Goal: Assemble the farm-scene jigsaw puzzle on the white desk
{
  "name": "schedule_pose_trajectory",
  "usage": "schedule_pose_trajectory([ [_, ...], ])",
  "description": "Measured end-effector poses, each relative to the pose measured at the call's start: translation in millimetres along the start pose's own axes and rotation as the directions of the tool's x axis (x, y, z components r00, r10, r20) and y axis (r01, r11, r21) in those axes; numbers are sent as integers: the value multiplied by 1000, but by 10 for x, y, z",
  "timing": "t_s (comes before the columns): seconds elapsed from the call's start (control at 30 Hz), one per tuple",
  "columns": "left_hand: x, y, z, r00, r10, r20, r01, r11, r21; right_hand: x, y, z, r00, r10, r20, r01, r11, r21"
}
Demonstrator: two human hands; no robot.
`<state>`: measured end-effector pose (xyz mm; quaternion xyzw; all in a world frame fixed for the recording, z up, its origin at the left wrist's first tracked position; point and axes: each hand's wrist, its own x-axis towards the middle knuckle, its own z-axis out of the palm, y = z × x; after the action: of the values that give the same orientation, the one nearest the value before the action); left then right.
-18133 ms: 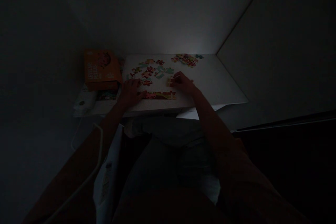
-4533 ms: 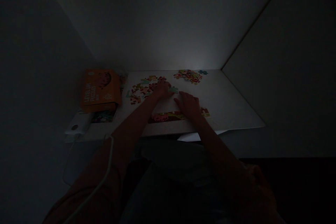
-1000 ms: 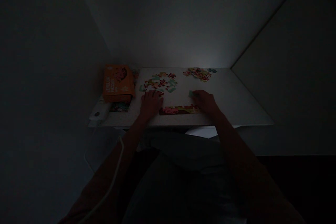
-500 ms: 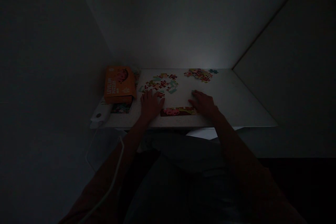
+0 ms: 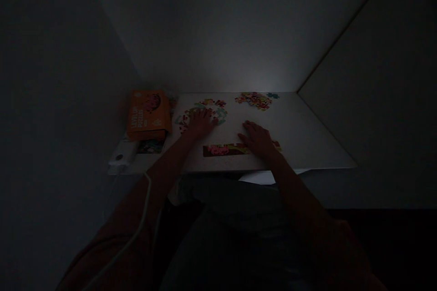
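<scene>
My left hand (image 5: 202,124) lies with fingers spread over the scattered jigsaw pieces (image 5: 221,112) on the left half of the white table; it covers some of them. My right hand (image 5: 258,139) rests on the table with its fingers stretched out and apart, holding nothing visible. Under and beside its wrist runs a joined strip of puzzle (image 5: 220,150), dark red with a pink figure at its left end. Part of that strip is hidden by my right hand and forearm. The scene is very dim.
At the back right lies a heap of puzzle pieces (image 5: 254,99), with a teal piece (image 5: 272,95) beside it. An orange puzzle box (image 5: 148,116) stands at the left over a printed sheet (image 5: 151,146). A white device (image 5: 122,153) with a cable sits at the front-left corner. Walls enclose the table.
My left hand has moved forward and slightly right, from the near edge of the scattered pieces onto them. My right hand stays at about the same place on the table. The view has shifted slightly.
</scene>
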<state>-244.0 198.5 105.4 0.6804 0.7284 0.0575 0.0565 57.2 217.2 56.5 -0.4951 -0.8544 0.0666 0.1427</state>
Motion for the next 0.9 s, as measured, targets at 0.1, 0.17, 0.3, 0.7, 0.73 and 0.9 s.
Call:
schedule_pose_trajectory([
  [0.1,38,104,22,993,70,93,-69,997,-20,-9,-21,-10,1000,5,5,-5,1000,-9],
  [0.17,18,159,38,984,136,119,-134,991,-23,-12,-31,-20,1000,13,14,-13,1000,-15],
  [0.3,12,167,77,967,234,98,-231,972,-41,-23,-47,-37,1000,18,17,-17,1000,-10],
  [0.7,251,-234,141,987,-77,-140,79,997,7,-19,-48,-56,1000,7,10,-8,1000,14],
  [0.73,258,-272,123,984,-124,-128,125,992,-2,-19,-55,-63,1000,11,19,-11,1000,8],
  [0.9,234,-387,100,971,-226,-74,225,974,-25,-23,-70,-73,999,17,31,-17,1000,-7],
])
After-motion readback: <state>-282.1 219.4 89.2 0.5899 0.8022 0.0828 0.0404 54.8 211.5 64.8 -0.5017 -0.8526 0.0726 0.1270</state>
